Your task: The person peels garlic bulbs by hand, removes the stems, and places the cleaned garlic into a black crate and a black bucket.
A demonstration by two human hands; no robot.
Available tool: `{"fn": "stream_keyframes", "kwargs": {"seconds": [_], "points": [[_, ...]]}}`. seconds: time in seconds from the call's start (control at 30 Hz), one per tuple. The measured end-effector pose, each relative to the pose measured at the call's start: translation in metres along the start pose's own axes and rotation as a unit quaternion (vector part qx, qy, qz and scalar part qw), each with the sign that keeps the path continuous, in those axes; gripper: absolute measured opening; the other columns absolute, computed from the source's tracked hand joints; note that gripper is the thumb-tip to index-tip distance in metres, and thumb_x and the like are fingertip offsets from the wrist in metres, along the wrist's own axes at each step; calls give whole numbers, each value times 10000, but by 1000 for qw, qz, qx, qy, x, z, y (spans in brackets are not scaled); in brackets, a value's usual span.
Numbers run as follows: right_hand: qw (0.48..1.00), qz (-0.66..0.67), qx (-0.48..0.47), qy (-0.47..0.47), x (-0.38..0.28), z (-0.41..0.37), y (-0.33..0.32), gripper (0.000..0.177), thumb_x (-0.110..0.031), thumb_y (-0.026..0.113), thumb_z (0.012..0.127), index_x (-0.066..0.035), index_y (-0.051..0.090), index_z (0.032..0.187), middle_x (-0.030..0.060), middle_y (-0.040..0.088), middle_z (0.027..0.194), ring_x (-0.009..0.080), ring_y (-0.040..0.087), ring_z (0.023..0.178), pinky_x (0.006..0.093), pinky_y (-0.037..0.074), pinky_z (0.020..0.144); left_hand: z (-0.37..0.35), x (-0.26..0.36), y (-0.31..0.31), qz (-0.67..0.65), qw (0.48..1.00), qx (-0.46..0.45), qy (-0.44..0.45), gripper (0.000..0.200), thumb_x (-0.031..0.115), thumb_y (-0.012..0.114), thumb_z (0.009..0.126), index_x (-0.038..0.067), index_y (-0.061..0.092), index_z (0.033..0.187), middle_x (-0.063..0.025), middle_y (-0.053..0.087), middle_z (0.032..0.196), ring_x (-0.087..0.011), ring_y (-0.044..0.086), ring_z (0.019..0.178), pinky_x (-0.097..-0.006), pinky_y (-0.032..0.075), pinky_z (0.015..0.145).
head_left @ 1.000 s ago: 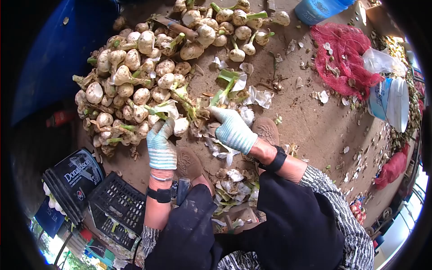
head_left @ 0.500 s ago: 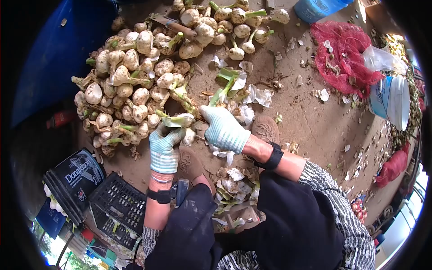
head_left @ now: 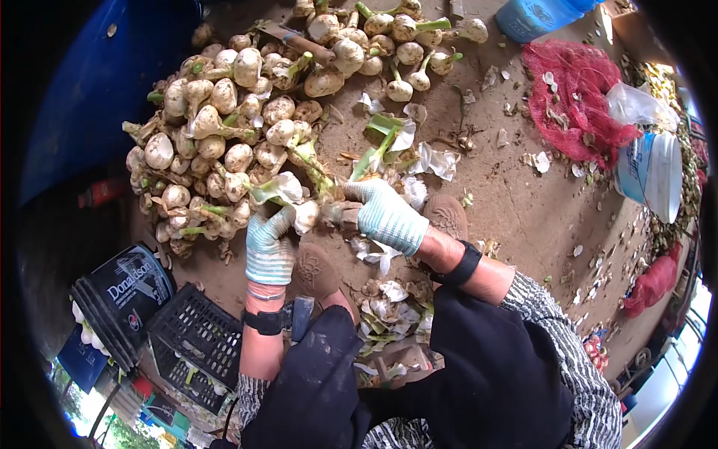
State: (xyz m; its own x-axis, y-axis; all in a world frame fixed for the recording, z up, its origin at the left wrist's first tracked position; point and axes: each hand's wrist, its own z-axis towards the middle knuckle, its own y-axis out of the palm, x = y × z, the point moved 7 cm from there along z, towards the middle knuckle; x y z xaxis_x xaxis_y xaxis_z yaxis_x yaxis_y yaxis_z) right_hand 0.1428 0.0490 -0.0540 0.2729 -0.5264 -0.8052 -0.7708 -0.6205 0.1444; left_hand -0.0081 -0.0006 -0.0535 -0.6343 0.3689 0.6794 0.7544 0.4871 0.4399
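Note:
My left hand, in a striped knit glove, is closed around a garlic bulb with a green stalk and loosened white skin. The bulb's pale end points right, toward my other hand. My right hand, gloved the same way, has its fingers curled around a stubby brown piece close beside the bulb; what kind of thing it is I cannot tell. A large heap of soil-marked garlic bulbs lies beyond my left hand.
Peeled skins lie between my shoes. A wooden-handled tool rests on the heap. At left stand a black bucket and a black crate. Red netting, a white-and-blue bucket and a blue container are at right.
My right hand has shifted slightly right and down, and the brown piece now shows at its fingers. In my left hand the bulb has turned, with its white skin spread wider.

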Motion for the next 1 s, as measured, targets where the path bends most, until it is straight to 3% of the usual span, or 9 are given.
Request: {"fn": "stream_keyframes", "kwargs": {"seconds": [0.17, 0.3, 0.37, 0.43, 0.5, 0.63, 0.7, 0.77, 1.0], "points": [[999, -4, -33, -5, -5, -2, 5, 234, -192, 633, 753, -6, 622, 895, 28, 558, 614, 80, 497, 565, 246, 413, 513, -7, 13, 8, 191, 980, 31, 53, 270, 33, 609, 757, -49, 588, 1013, -58, 621, 855, -113, 573, 736, -221, 450, 674], [990, 120, 14, -67, 6, 8, -10, 202, -102, 579, 745, 12, 614, 908, 35, 615, 725, 77, 526, 625, 235, 441, 565, -2, 4, 9, 49, 998, -17, 25, 291, 45, 572, 813, -29, 525, 1090, -87, 597, 975, -168, 581, 869, -282, 466, 794], [991, 78, 82, 68, 20, 5, -29, 224, -86, 566, 745, 33, 600, 931, 44, 620, 754, 95, 535, 650, 242, 448, 596, -3, 3, 13, -42, 999, -19, -10, 297, 60, 564, 828, -23, 509, 1108, -104, 593, 999, -193, 588, 890, -307, 478, 811], [992, 17, 119, 40, 19, 0, -30, 243, -86, 570, 742, 27, 586, 956, 72, 620, 756, 121, 552, 682, 265, 458, 627, 0, -4, 2, -40, 999, -8, -13, 281, 79, 557, 838, -11, 523, 1102, -95, 603, 976, -194, 597, 874, -318, 489, 796], [979, -83, 115, -145, 1, -3, -20, 263, -109, 582, 775, 6, 575, 1011, 62, 613, 771, 111, 555, 706, 245, 460, 642, 3, -13, -16, 11, 997, 50, -63, 246, 111, 565, 841, -2, 553, 1059, -84, 615, 926, -187, 602, 857, -313, 495, 768], [973, -136, 93, -163, -20, -5, -2, 229, -69, 588, 759, 2, 574, 975, 113, 606, 750, 122, 542, 689, 284, 451, 643, 1, -13, -17, 104, 987, 103, -64, 179, 138, 575, 839, 0, 588, 953, -68, 615, 864, -142, 594, 730, -250, 488, 660], [972, -115, 87, -186, -22, -7, 2, 277, -18, 599, 701, -2, 572, 977, 132, 576, 777, 203, 571, 717, 318, 448, 644, 2, -9, -11, 134, 986, 101, -23, 172, 121, 571, 837, -5, 580, 954, -53, 613, 843, -121, 577, 685, -236, 478, 627], [927, -251, 127, -250, -34, -13, 4, 407, 12, 584, 614, -60, 568, 1014, 163, 530, 862, 363, 543, 813, 392, 453, 680, 3, -8, -7, 121, 988, 96, -5, 170, 69, 581, 823, -46, 595, 946, -58, 610, 833, -110, 567, 703, -234, 468, 646], [897, -299, 86, -312, -31, -8, 7, 463, 41, 558, 616, -27, 524, 1073, 143, 538, 862, 320, 555, 785, 381, 464, 679, 4, -19, -14, 156, 982, 89, -59, 145, 135, 584, 839, 17, 566, 921, -19, 588, 740, -95, 546, 578, -219, 441, 505]]}}
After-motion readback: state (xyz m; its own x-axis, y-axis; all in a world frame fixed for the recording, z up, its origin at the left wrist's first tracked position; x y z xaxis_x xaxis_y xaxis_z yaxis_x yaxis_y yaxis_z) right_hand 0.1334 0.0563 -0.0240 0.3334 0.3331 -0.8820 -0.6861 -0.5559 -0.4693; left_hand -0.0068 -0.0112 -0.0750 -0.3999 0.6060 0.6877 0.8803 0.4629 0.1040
